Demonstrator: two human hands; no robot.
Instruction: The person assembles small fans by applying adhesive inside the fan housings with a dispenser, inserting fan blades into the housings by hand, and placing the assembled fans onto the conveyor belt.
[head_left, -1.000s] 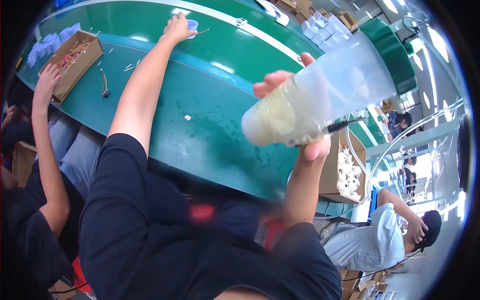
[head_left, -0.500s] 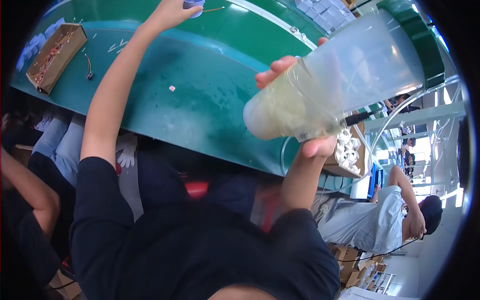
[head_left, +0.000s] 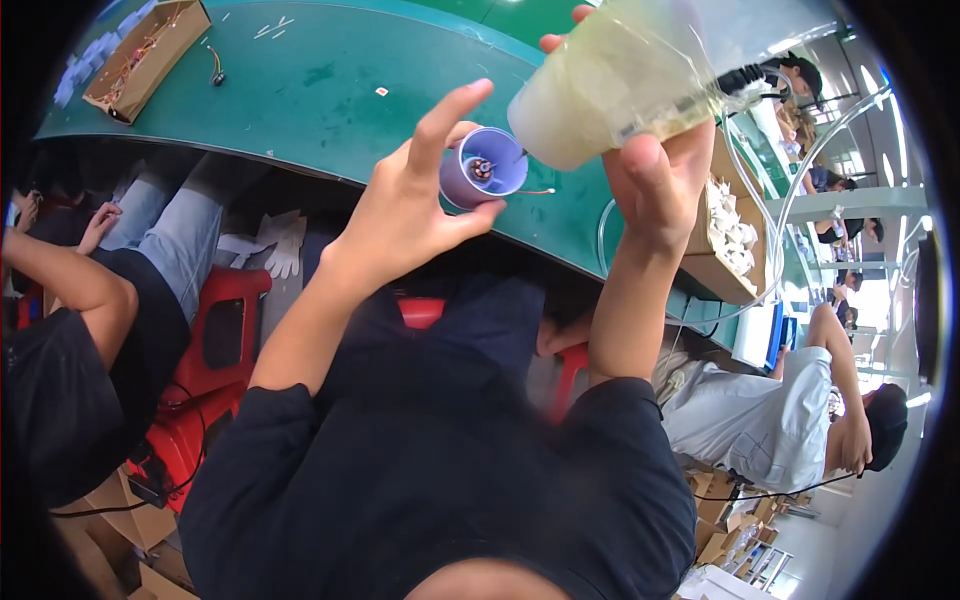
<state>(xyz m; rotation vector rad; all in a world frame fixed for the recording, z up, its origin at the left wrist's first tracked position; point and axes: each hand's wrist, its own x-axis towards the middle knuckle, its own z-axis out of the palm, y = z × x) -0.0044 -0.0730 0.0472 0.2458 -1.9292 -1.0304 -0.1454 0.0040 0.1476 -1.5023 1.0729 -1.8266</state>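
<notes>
My left hand point(head_left: 405, 205) holds a small purple cup-shaped housing point(head_left: 458, 185) over the bench's near edge. Its open mouth faces up and right, showing a small round part with copper colour, perhaps a motor point(head_left: 482, 168). A thin wire point(head_left: 540, 191) sticks out past the housing on the right. In my right hand point(head_left: 665, 185) is a thick whitish cylindrical tool point(head_left: 575, 105), wrapped in clear film, with a black cable point(head_left: 742, 78) at its side. The tool is tilted, its rounded end beside the housing's mouth. A thin dark tip shows between them; whether it touches is unclear.
On the green bench point(head_left: 330, 100) lie a cardboard tray of wired parts point(head_left: 150, 60), a loose wired part point(head_left: 217, 75) and a small white piece point(head_left: 381, 91). A box of white parts point(head_left: 735, 270) stands right, behind a clear hose point(head_left: 780, 270). People sit on both sides.
My left hand has brought the purple housing from the far side of the bench to beside the tool. My right hand keeps the tool, now slightly higher in view. The view has shifted.
</notes>
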